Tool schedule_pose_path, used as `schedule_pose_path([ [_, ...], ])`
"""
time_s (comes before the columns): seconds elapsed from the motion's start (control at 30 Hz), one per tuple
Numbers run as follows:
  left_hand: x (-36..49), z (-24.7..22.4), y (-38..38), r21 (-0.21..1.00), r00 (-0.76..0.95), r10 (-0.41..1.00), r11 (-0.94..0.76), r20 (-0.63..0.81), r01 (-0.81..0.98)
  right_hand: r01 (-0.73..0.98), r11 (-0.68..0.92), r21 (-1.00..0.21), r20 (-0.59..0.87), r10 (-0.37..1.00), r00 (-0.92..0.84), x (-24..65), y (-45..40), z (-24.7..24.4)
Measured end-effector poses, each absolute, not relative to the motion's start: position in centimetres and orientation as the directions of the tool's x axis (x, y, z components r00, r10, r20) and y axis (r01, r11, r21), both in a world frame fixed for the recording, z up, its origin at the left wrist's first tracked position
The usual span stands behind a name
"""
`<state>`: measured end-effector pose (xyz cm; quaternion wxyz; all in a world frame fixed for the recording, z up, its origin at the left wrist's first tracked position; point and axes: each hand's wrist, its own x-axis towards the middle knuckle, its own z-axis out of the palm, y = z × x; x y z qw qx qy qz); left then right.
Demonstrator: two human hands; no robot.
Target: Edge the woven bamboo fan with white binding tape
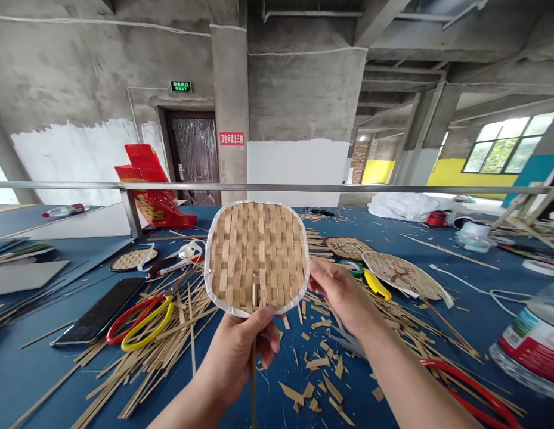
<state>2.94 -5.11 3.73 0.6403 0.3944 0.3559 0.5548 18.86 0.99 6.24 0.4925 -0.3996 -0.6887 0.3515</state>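
Note:
Upright in front of me is a woven fan of flat tan strips, rounded-square, with white edging around its rim. A thin stick handle runs down from its bottom edge. My left hand is closed around the base of the fan where the handle meets the weave, thumb on the near side. At the fan's right edge, my right hand has its fingers pinched on the white edging; the fingertips are partly hidden. Loose bamboo strips and small offcuts lie on the blue table below.
To the left are scissors with red and yellow handles, a black phone and a white ribbon roll. On the right lie a fan with painted branches, green tape, red-handled scissors and a large bottle.

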Motion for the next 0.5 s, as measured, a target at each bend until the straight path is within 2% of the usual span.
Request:
schedule_pose_path([
  [0.1, 3.4, 3.0, -5.3, 0.912, 0.196, 0.979, 0.125, -0.050, -0.390, 0.168, 0.425, -0.889, 0.431, 0.902, -0.002, 20.3, 2.1, 6.3],
  [0.2, 3.8, 2.1, -5.3, 0.920, 0.223, 0.972, 0.155, -0.077, -0.359, 0.253, 0.437, -0.863, 0.469, 0.880, 0.080, 21.3, 2.7, 6.3],
  [0.33, 4.1, 1.4, -5.3, 0.924, 0.227, 0.969, 0.174, -0.099, -0.342, 0.391, 0.481, -0.785, 0.543, 0.838, 0.059, 21.5, 3.0, 6.0],
  [0.5, 4.2, 1.1, -5.2, 0.923, 0.241, 0.965, 0.182, -0.102, -0.338, 0.395, 0.515, -0.761, 0.560, 0.829, -0.002, 21.3, 3.5, 5.4],
])
